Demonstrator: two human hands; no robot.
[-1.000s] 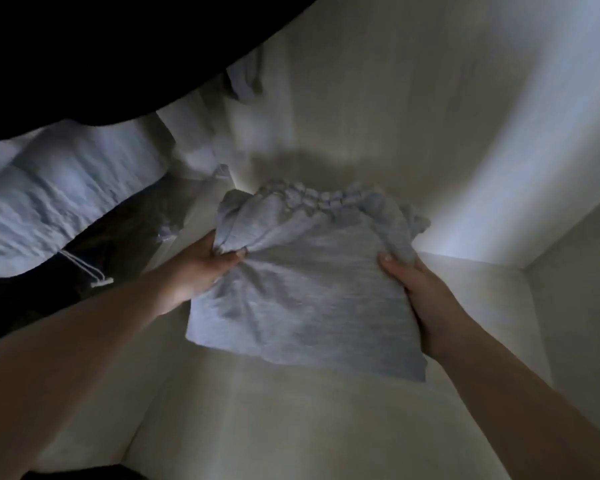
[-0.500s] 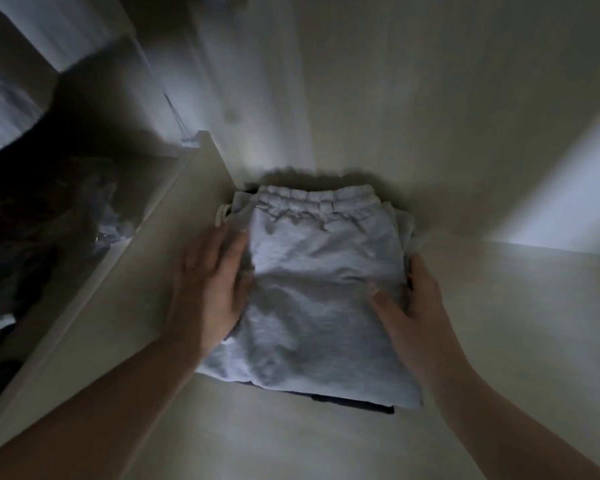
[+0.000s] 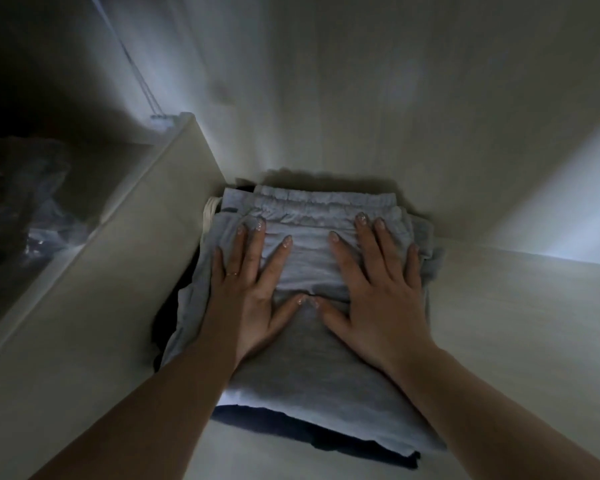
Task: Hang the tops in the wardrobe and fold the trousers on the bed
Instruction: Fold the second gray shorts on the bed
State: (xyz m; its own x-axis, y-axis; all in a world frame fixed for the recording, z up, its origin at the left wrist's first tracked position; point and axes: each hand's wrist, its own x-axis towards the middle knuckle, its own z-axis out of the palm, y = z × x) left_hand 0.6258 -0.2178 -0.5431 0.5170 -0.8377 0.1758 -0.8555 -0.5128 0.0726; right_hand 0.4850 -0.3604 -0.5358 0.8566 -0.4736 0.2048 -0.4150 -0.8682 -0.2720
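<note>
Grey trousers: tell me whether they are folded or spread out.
Folded. The grey trousers form a compact rectangle, waistband at the far edge, on a dark garment, with both hands flat on top.

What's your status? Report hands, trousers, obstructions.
Left hand and right hand flat, open, on the folded grey trousers. Trousers on a dark garment, on the wardrobe shelf. Nothing in the way.

Folded grey trousers (image 3: 312, 372) lie flat atop a dark garment (image 3: 291, 427).

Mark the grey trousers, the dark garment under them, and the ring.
grey trousers (image 3: 312, 368): head view, bare fabric below the hands.
dark garment (image 3: 291, 427): head view, front edge showing beneath.
ring (image 3: 232, 273): head view, band on a left-hand finger.
</note>
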